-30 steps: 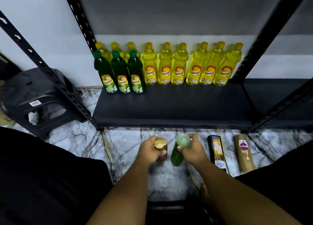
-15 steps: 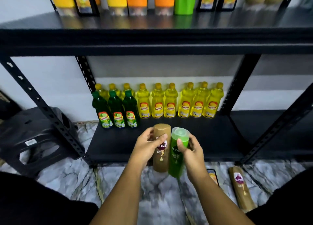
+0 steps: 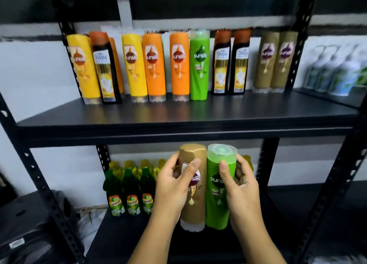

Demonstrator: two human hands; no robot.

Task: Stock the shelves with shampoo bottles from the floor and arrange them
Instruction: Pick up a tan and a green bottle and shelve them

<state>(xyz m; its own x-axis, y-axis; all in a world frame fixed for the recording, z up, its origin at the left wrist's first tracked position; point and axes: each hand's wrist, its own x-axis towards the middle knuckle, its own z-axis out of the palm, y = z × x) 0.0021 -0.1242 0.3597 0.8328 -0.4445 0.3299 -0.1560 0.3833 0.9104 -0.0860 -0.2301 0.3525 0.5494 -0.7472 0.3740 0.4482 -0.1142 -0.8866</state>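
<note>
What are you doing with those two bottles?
A person is stocking shelves with shampoo. The left hand holds a gold bottle and the right hand holds a green bottle, side by side, just below the edge of the upper shelf. That shelf already carries a row of bottles at its back. Neither held bottle is on a shelf yet.

Three dark green bottles [image 3: 132, 192] with lime-printed labels stand in a row near the back left corner of the lower shelf [image 3: 119, 236]. Yellow bottles [image 3: 137, 165] are ranked just behind them, along the back edge by the white wall [image 3: 29, 75]. Off the shelf's left edge sits a black plastic stool [image 3: 29, 230], beside a patch of marbled floor [image 3: 89, 222]. Blurred pale pump bottles [image 3: 335, 73] stand at far right.
</note>
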